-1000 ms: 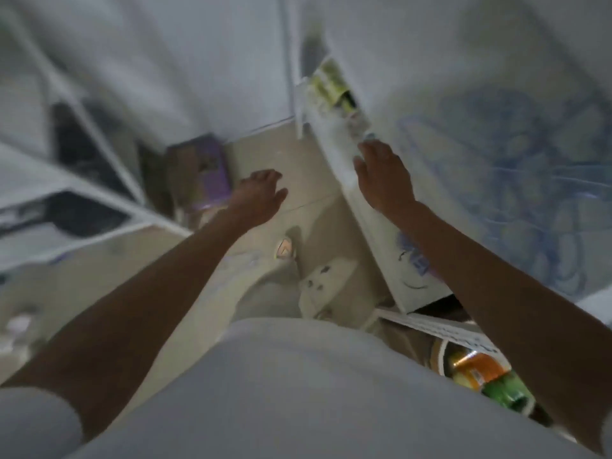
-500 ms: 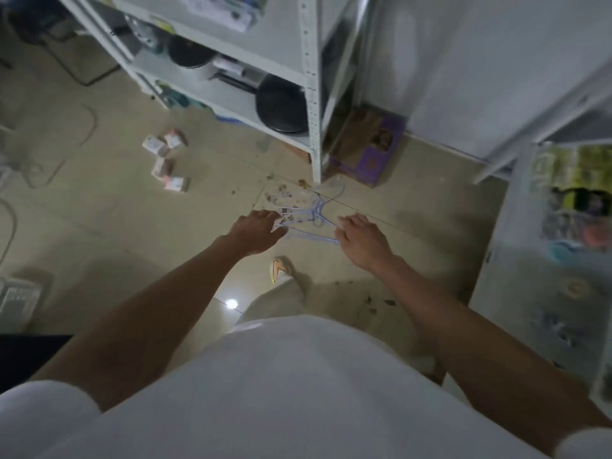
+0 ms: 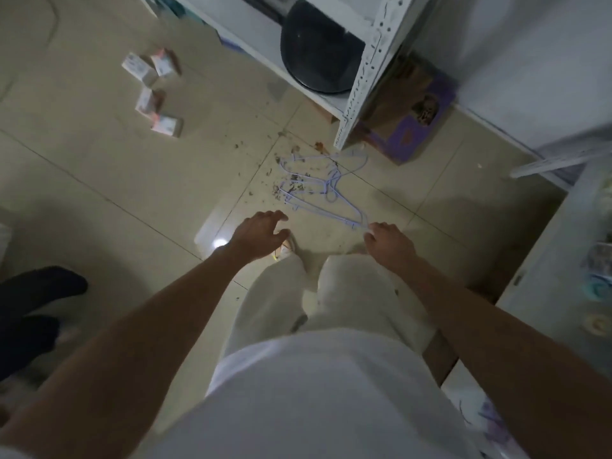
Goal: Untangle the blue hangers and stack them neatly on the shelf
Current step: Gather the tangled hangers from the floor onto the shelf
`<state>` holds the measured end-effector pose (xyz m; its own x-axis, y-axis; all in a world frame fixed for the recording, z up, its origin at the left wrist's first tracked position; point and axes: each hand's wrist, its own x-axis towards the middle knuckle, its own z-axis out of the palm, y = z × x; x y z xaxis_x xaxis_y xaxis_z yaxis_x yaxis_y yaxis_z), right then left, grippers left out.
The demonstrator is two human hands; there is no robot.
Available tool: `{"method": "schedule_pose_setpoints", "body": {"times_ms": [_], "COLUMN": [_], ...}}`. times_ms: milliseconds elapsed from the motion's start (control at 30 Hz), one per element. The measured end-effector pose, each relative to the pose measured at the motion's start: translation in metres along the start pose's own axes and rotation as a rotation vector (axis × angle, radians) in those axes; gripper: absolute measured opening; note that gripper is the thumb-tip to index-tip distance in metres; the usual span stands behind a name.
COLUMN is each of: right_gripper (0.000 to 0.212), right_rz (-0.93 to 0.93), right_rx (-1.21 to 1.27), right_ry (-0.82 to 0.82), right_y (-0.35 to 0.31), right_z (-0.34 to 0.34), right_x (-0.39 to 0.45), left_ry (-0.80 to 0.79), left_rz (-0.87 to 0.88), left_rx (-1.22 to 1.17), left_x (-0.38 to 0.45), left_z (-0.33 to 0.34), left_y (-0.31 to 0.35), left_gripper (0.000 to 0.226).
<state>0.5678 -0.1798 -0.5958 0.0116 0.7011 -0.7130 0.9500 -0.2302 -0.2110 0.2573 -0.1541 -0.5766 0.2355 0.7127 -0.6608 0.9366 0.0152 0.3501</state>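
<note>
Two bare forearms reach down from a person in a white top and pale trousers, seen from above in dim light. The tiled floor [image 3: 99, 167] fills most of the view. Beyond both hands stands a white metal shelf [image 3: 359, 91] with a black round object [image 3: 318, 51] on its lowest level, and a purple box [image 3: 410, 117] lies behind its leg. Beyond the left hand and off to its left lie several small cartons [image 3: 154, 91].

The blue hangers [image 3: 318, 183] lie in a tangled pile on the floor, among scattered dark crumbs, just beyond and between the two hands. The right hand [image 3: 389, 245] has its fingers curled at the nearest tip of the pile; whether its grip pinches the wire cannot be told. The left hand [image 3: 261, 235] hovers near the pile's left side, apart from it, its grip spread and holding nothing.
</note>
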Motion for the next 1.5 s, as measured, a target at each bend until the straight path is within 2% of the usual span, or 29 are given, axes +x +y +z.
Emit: {"method": "schedule_pose_setpoints", "body": {"times_ms": [67,200,367,500,567,600,700,767,867,1033,1133,1233,1367,1433,1500], "right_gripper": [0.045,0.044,0.035,0.037,0.038,0.040,0.056,0.065,0.053,0.035,0.026,0.018,0.036,0.035,0.032], "right_rz": [-0.003,-0.023,-0.007,-0.012,-0.038,-0.048,-0.067,-0.125,-0.190,-0.305,-0.433,-0.508,-0.353,-0.368,-0.398], "right_rx": [0.003,0.028,0.025,0.011,-0.048,-0.075,-0.155,-0.275,-0.308,-0.463,-0.545,-0.558,-0.372,-0.385,-0.405], "right_ry": [-0.040,-0.094,-0.099,-0.092,-0.037,0.021,0.187,0.250,0.310,0.302,0.253,0.268,0.252,0.246,0.223], "right_y": [0.006,0.025,0.053,0.071,0.081,0.087,0.102,0.109,0.105,0.098,0.106,0.123,0.132,0.133,0.138], "right_z": [0.016,0.068,0.161,0.237,0.270,0.282,0.306,0.314,0.317,0.309,0.299,0.296,0.307,0.317,0.319], "right_x": [0.038,0.144,0.312,0.433,0.485,0.507,0.564,0.594,0.624,0.641,0.637,0.629,0.616,0.612,0.607], "left_ry": [0.025,-0.039,-0.048,-0.029,0.003,0.033,0.084,0.143,0.178,0.101,0.074,0.070,0.134,0.216,0.291], "left_rz": [-0.022,-0.068,-0.078,-0.138,-0.194,-0.250,-0.525,-0.595,-0.541,-0.462,-0.492,-0.521,-0.541,-0.531,-0.467], "left_rx": [-0.081,-0.148,-0.290,-0.375,-0.421,-0.509,-0.972,-1.038,-0.946,-0.955,-1.001,-1.160,-1.403,-1.419,-1.325], "left_x": [0.030,0.121,0.266,0.375,0.427,0.452,0.520,0.548,0.562,0.560,0.551,0.539,0.530,0.529,0.526], "left_z": [0.026,0.103,0.218,0.304,0.342,0.358,0.396,0.418,0.442,0.460,0.459,0.455,0.455,0.461,0.467], "left_y": [-0.003,-0.010,-0.030,-0.054,-0.070,-0.078,-0.094,-0.100,-0.098,-0.092,-0.090,-0.085,-0.078,-0.079,-0.084], "left_gripper": [0.042,0.042,0.037,0.039,0.037,0.035,0.027,0.022,0.021,0.021,0.021,0.033,0.024,0.023,0.029]}}
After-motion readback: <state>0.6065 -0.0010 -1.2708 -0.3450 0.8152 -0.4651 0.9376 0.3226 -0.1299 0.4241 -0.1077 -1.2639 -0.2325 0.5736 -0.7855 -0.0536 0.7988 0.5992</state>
